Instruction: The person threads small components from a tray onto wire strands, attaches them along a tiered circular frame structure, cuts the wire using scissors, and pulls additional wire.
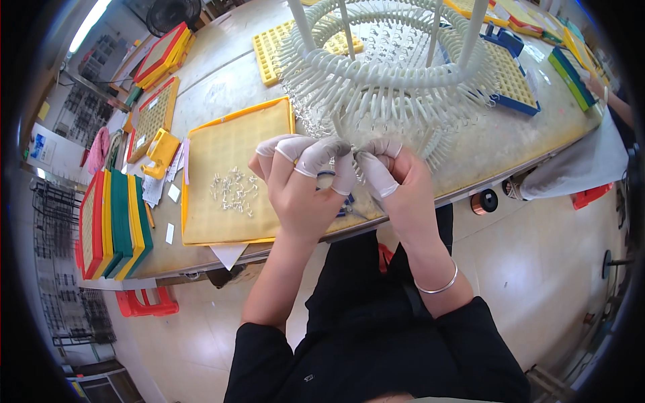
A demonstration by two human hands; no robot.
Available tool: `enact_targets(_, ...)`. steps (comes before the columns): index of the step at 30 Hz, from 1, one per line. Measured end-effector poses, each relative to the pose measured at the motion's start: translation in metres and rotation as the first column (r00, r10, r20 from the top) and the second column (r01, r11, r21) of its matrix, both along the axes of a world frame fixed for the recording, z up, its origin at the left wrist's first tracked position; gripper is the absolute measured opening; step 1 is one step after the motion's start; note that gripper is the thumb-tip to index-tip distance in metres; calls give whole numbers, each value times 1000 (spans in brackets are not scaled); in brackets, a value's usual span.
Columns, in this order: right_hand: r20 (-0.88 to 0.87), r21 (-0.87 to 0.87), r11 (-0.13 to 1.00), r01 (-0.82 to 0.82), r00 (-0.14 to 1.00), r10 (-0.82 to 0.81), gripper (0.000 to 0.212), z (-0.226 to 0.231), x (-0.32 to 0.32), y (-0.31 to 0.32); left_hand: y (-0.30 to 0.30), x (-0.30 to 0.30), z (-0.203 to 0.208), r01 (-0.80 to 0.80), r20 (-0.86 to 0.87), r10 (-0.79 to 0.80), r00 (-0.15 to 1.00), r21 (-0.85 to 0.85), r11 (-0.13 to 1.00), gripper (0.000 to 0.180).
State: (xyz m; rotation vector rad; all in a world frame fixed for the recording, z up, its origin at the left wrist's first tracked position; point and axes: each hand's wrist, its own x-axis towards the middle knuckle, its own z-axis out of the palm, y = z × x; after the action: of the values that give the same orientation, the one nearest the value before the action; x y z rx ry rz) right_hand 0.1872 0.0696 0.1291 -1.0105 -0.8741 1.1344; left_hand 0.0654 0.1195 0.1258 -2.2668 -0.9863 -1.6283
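Note:
My left hand (299,191) and my right hand (404,191) meet at the table's front edge, with white covers on several fingers. Thumb and fingers of each are pinched together, the tips almost touching. Whatever lies between them is too small to name. Just beyond my hands stands a white round rack (396,84) with rings of many thin prongs; small silvery pieces hang along its left side. To the left of my left hand is a yellow-rimmed tray (201,151) with a beige lining. A loose pile of small silvery pieces (234,191) lies on it.
Stacked coloured trays (115,225) stand at the table's left edge, near a yellow tool (162,153). Behind the rack are a yellow grid tray (270,54) and a blue-framed one (514,74). Another person's arm (618,107) shows at far right. A copper wire spool (484,201) sits below the table edge.

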Motion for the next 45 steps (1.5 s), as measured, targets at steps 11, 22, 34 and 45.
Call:
enact_targets(11,-346,-7,997,-76,936,69,12,-16,1,-1,5,-72,-1,-84,194,138,971,-263,961,17)
enact_targets(22,-305,17,997,-71,949,73,10,-18,-8,-6,30,-126,-46,-562,-450,357,819,-500,659,12)
enact_targets(34,-246,-3,999,-34,969,32,10,-19,-8,-9,37,-120,-46,-216,-38,303,952,-782,584,11)
enact_targets(45,-266,37,997,-71,961,78,10,-16,-13,-9,41,-123,-46,-177,-1,308,951,-822,541,10)
